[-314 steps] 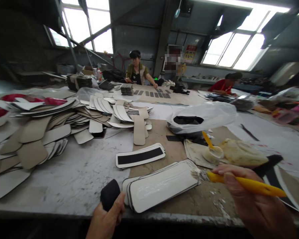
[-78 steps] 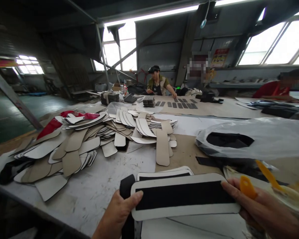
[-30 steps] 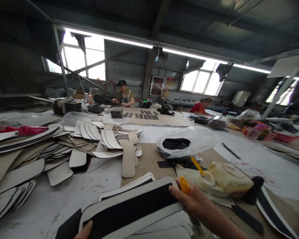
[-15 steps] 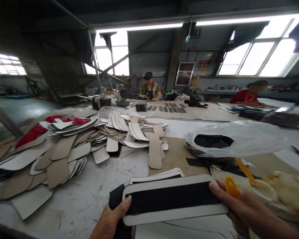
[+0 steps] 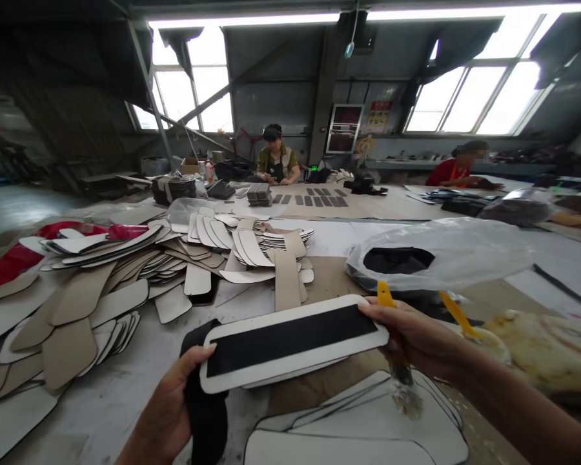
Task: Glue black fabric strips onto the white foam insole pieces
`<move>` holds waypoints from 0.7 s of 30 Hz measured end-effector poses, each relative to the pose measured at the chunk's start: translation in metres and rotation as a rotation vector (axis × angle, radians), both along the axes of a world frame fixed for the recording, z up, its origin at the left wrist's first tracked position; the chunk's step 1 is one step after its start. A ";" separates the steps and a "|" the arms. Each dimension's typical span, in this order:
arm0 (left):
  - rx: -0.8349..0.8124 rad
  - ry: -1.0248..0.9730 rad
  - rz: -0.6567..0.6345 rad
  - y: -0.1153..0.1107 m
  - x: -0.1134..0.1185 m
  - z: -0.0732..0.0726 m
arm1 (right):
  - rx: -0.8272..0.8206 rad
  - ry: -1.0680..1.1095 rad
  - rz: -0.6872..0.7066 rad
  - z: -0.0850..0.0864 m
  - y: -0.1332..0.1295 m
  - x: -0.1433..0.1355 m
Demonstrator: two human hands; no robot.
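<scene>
A long white panel with rounded corners is held up at a tilt, its right end higher. A black strip lies along its middle. My left hand is closed on the left end, thumb on top, with loose black strips hanging beside the fingers. My right hand grips the right end between thumb and fingers. It also holds a brush with a yellow handle, whose pale, crusted bristles point down. Beneath, several white panels lie overlapping on the table.
Beige and white panels are heaped on the left. A clear plastic bag with black pieces lies beyond my right hand. Another yellow handle leans from a glue-stained container. Across the table are two people.
Both hands have lifted the panel up and to the left, its right end now higher. More of the brush and the panels below shows. The view has shifted right and down.
</scene>
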State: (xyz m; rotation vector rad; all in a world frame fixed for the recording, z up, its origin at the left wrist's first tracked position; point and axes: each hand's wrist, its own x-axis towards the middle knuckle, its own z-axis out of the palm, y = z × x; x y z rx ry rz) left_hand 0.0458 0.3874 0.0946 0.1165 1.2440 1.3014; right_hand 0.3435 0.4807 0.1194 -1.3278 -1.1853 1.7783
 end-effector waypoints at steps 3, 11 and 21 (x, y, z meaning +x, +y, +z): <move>0.010 0.172 -0.105 0.011 -0.006 -0.005 | 0.050 -0.212 0.086 -0.006 0.015 -0.003; -0.025 0.638 -0.414 0.037 -0.011 -0.048 | 0.185 -0.822 0.360 -0.037 0.061 -0.014; -0.048 0.763 -0.503 0.040 -0.015 -0.081 | 0.378 -1.214 0.490 -0.073 0.073 -0.022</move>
